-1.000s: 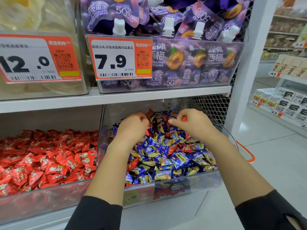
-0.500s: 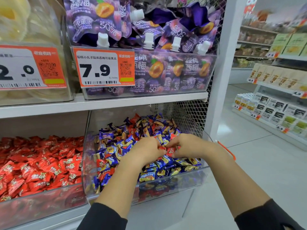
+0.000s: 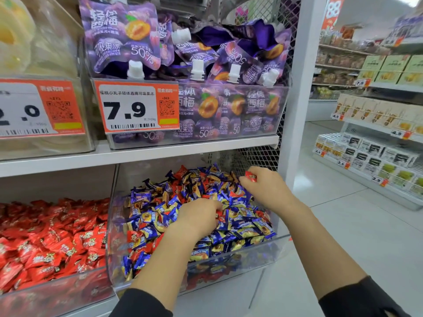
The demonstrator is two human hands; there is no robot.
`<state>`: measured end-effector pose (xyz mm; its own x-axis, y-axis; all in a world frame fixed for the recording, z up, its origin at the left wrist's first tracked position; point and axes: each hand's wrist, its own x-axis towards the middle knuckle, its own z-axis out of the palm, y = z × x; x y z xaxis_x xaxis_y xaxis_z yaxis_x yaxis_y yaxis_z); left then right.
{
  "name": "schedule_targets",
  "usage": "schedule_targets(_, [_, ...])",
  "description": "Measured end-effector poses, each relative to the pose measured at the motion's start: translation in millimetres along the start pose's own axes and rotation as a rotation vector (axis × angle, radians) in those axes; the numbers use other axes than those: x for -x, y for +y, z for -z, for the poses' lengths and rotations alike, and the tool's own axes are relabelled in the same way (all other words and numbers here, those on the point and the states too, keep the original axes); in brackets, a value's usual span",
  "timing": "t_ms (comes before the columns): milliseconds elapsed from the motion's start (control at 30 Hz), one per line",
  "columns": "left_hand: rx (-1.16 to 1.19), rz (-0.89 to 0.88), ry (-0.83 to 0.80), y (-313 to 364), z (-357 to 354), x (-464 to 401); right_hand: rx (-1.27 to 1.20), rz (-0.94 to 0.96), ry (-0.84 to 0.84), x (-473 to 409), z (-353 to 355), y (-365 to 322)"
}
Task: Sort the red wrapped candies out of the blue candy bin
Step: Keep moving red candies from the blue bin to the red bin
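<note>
Two hands are over the shelves, the left hand [image 3: 196, 219] and the right hand [image 3: 263, 189], and the right holds one red candy [image 3: 251, 176]. Four clear bins show: the blue candy bin [image 3: 251, 250], a red candy bin [image 3: 57, 291] to its left, and two above, a purple pouch bin [image 3: 206, 138] and a pale snack bin [image 3: 89, 133]. Two orange price tags [image 3: 137, 107] hang on the upper bins. Perhaps ten red candies lie among the blue ones; the heaps are too many to count
</note>
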<state>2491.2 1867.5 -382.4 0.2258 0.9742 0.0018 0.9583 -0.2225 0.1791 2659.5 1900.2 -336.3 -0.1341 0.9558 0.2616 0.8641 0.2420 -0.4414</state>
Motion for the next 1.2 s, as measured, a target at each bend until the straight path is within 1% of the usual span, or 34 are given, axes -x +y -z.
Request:
schedule_targets(67, [0.053, 0.004, -0.006, -3, 3, 1, 0.061, -0.04, -0.001, -1, 0, -1])
schedule_targets(133, [0.102, 0.018, -0.005, -7, 8, 3, 0.101, -0.073, -0.054, -2, -6, 3])
schedule_targets(233, [0.15, 0.046, 0.022, -13, 14, 6, 0.153, -0.047, -0.113, -5, -17, 8])
schedule_targets(333, [0.172, 0.083, 0.059, -18, 22, 9, 0.111, -0.025, -0.142, -7, -24, 8])
schedule_targets(400, [0.166, 0.105, 0.093, -21, 27, 12, 0.128, 0.002, -0.171, -9, -30, 9])
schedule_targets(533, [0.178, 0.132, 0.118, -28, 37, 18, 0.147, 0.022, -0.275, -12, -40, 10])
schedule_targets(633, [0.23, 0.144, 0.121, -33, 41, 22, 0.156, 0.028, -0.26, -16, -39, 7])
schedule_targets(800, [0.372, 0.179, 0.187, -37, 51, 37, 0.224, 0.023, -0.231, -14, -36, 4])
schedule_targets(867, [0.429, 0.176, 0.196, -41, 56, 45, 0.144, 0.028, -0.163, -12, -32, -2])
schedule_targets(967, [0.52, 0.14, 0.21, -49, 66, 63, -0.131, 0.059, -0.112, -6, -15, -25])
schedule_targets(1000, [0.552, 0.138, 0.217, -52, 71, 71, -0.215, 0.089, -0.127, -2, -8, -36])
schedule_targets(1067, [0.596, 0.159, 0.237, -63, 83, 92, -0.328, 0.169, -0.214, 11, 1, -62])
schedule_targets(1133, [0.607, 0.204, 0.276, -78, 96, 117, -0.374, 0.259, -0.284, 25, -1, -89])
schedule_targets(1200, [0.591, 0.277, 0.352, -98, 106, 142, -0.415, 0.346, -0.276, 41, -11, -119])
